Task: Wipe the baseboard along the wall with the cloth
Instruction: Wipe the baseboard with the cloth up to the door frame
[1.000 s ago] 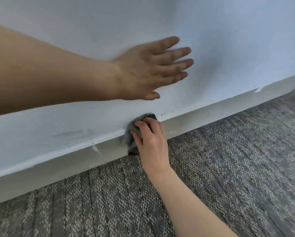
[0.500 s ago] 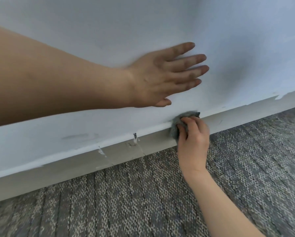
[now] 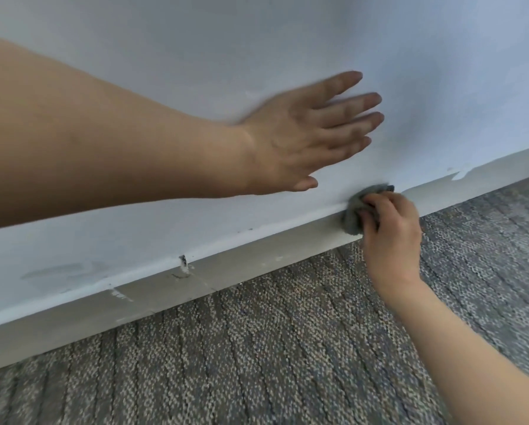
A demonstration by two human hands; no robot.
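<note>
Cloth (image 3: 353, 214), bunched and soft, is pressing against the baseboard (image 3: 257, 256) right of centre, where the right hand (image 3: 389, 228) is gripping it with curled fingers. The left hand (image 3: 306, 139) is lying spread flat on the wall (image 3: 195, 72). Being light and limp, it is best gripped as a wad.

The wall (image 3: 257, 41) is a pale, cool blue-white, plain all over, with a faint greyish smudge (image 3: 57, 271) low on its left part. The baseboard (image 3: 257, 259) under it is a duller off-white leaning to beige-grey, with a brighter white line along its top edge. White chips (image 3: 120, 294) fleck it, and a small dark nick (image 3: 183, 260) marks the top edge. The cloth (image 3: 353, 216) is mid grey with a bluish cast, and I can make out no pattern on it. The carpet (image 3: 257, 348) is speckled beige and grey, crossed by darker slanting stripes, with a hint of blue.
</note>
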